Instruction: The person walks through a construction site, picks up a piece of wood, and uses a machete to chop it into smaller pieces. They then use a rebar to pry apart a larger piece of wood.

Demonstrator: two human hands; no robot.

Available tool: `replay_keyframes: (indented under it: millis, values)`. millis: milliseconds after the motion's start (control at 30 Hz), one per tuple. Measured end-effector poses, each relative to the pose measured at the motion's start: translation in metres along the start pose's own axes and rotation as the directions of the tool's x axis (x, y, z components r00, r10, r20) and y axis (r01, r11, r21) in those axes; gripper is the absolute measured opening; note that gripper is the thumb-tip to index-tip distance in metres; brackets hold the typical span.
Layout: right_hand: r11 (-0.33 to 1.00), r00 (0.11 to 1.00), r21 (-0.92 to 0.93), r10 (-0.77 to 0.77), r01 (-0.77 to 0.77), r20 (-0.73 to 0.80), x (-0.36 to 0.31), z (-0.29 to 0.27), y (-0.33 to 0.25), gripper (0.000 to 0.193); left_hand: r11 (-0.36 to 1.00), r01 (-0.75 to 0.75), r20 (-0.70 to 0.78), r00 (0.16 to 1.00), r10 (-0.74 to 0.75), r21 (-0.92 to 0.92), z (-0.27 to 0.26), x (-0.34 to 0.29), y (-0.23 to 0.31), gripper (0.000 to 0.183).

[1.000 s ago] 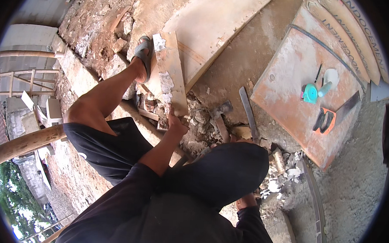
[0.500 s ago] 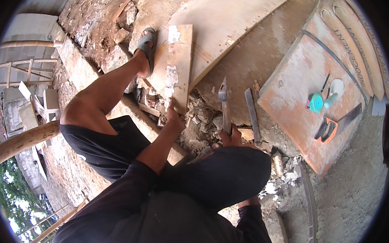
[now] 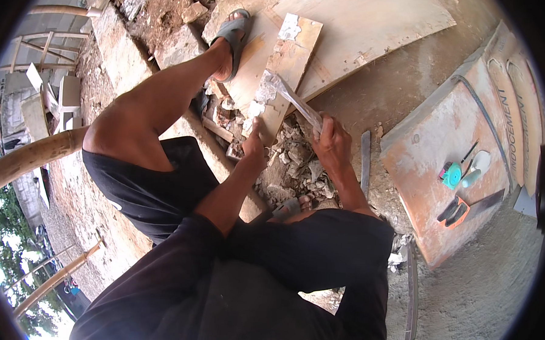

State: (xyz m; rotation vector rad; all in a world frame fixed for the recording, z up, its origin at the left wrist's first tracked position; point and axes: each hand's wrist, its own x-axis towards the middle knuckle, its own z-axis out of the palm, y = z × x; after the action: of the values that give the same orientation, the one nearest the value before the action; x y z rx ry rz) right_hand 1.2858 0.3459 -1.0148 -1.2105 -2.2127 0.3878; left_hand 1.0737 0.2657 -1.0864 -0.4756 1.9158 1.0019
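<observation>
Crouching over the rubble heap (image 3: 297, 165), the person rests the left hand (image 3: 252, 146) on the plank (image 3: 285, 79) at the heap's upper left, fingers loosely curled (holding nothing I can make out). Right of it, the right hand (image 3: 333, 142) clenches a flat tool (image 3: 297, 101), its long axis slanting up-left onto the plank.

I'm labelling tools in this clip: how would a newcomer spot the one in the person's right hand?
Find the plank pinned under the sandalled foot. At its rubble-strewn near end, the right hand grips a long, flat, pale blade angled against the wood, the only tool held, unlike the bar lying beside.
</observation>
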Motion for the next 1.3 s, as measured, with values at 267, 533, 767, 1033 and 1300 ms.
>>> replay_keyframes:
  millis: [267,533,767,1033,1300]
  values:
    - [0.965,0.925,-0.243,0.175,-0.094,0.337,0.014,0.002,-0.007,0.013,0.997,0.041,-0.010,0.999,-0.041,0.066,-0.003,-0.002,0.003,0.074]
    - [0.901,0.794,-0.039,0.400,-0.431,0.458,-0.014,0.013,0.000,0.035,0.995,0.016,-0.025,1.000,-0.014,0.102,-0.001,-0.008,0.012,0.081]
    - [0.584,0.470,-0.130,0.749,-0.802,0.466,-0.137,0.026,0.011,0.058,0.993,-0.055,-0.244,0.967,0.080,0.105,-0.018,-0.016,-0.025,0.069]
    - [0.824,0.810,0.128,0.567,-0.553,-0.152,-0.058,-0.090,0.063,0.031,0.856,0.218,0.173,0.928,-0.331,0.469,-0.019,-0.028,-0.054,0.028]
    - [0.115,0.110,-0.025,0.830,-0.993,-0.548,0.107,-0.250,0.381,0.078,0.811,-0.065,0.460,0.848,-0.262,0.581,0.014,-0.061,-0.036,0.028]
